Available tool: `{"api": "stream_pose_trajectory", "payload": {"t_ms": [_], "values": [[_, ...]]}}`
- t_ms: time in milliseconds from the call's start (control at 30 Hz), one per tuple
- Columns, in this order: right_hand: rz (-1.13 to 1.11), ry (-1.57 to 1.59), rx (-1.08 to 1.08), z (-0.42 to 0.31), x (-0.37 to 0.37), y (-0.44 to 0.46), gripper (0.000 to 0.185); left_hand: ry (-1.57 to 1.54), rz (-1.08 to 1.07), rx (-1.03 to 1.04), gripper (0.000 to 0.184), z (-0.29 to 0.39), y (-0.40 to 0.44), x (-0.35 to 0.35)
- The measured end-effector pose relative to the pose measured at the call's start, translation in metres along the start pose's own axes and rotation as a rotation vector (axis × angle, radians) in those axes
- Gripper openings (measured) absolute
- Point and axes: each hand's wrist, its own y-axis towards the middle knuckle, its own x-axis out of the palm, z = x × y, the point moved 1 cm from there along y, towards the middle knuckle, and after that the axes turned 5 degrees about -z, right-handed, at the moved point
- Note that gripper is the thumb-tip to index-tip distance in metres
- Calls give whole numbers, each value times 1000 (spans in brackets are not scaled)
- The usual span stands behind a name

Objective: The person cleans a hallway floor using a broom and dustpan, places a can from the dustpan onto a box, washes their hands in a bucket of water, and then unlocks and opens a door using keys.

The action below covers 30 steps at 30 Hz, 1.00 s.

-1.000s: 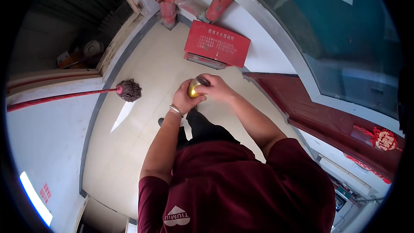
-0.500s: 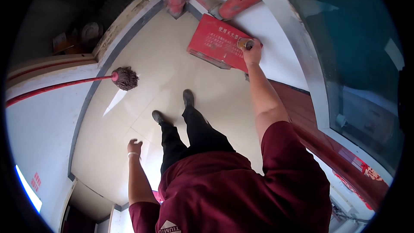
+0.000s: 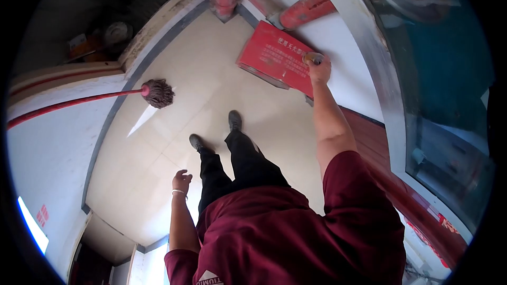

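My right hand (image 3: 320, 70) is closed around a small round cup-like container (image 3: 312, 58), yellowish at the side and dark inside. It is held over the right end of a red fire extinguisher box (image 3: 274, 55) with white lettering, which stands against the wall. Whether the container touches the box I cannot tell. My left hand (image 3: 181, 181), with a pale band at its wrist, hangs beside my left leg. Its fingers are loosely curved and apart, with nothing visible in them.
A mop (image 3: 158, 94) with a long red handle leans at the left wall. Red pipes (image 3: 306, 9) run along the wall behind the box. To the right are a framed window (image 3: 443, 74) and a dark red rail (image 3: 401, 200). My shoes (image 3: 235, 121) stand on the tiled floor (image 3: 137, 179).
My left hand has swung right, closer to my leg. My right hand still holds the container near the box's right end. The whole view has shifted slightly.
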Motion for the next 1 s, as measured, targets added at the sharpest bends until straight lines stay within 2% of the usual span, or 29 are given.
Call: {"api": "stream_pose_trajectory", "payload": {"t_ms": [100,167,233,267,300,333,367,400,467,533,567,600,633,667,700,733,767,800,867,900,933,1000], "values": [[-39,-29,21,6,3,4,72,31,10,75,37,18,8,0],[-71,11,-93,6,5,7,80,34,2,114,37,24,10,2],[-2,-40,-161,23,20,12,97,66,16,129,36,32,8,1],[-37,-93,-98,25,22,12,100,113,23,131,36,41,3,2],[-125,-115,8,10,4,6,100,106,40,134,36,42,3,3],[-120,-257,126,-23,-21,-13,95,98,47,146,36,44,5,6],[-41,-332,41,-30,-25,-19,82,-85,22,120,37,52,4,7],[-39,-315,31,-35,-20,-26,82,-269,-13,99,38,64,1,10],[22,-113,-467,-46,-15,-42,67,-681,-99,8,47,95,-6,14],[-181,277,-453,-118,-40,-107,59,-1000,-220,26,64,132,-12,27],[-351,436,-498,-144,-47,-135,57,-1150,-295,19,70,160,-22,29],[-337,507,-690,-164,-43,-163,53,-1183,-380,101,74,181,-24,31],[-497,789,-818,-189,-50,-195,50,-1232,-414,164,72,209,-35,29],[-469,787,-978,-215,-65,-226,49,-1283,-478,227,73,232,-42,27],[-441,759,-1168,-235,-73,-254,48,-1310,-514,320,73,255,-55,22],[-516,691,-1285,-250,-83,-278,43,-1416,-516,499,77,276,-62,19],[-560,657,-1411,-258,-84,-299,39,-1419,-537,541,78,292,-67,3],[-564,651,-1425,-260,-77,-298,39,-1423,-556,577,80,298,-77,-11],[-440,181,-1282,-271,-40,-279,37,-1548,-573,471,84,277,-108,-51],[-709,-210,-1105,-265,-16,-263,36,-1375,-500,670,85,272,-140,-71],[-952,-601,-883,-250,4,-244,35,-1379,-492,682,85,263,-156,-88],[-935,-612,-1013,-221,23,-235,38,-1106,-150,1003,78,236,-179,-117]]}}
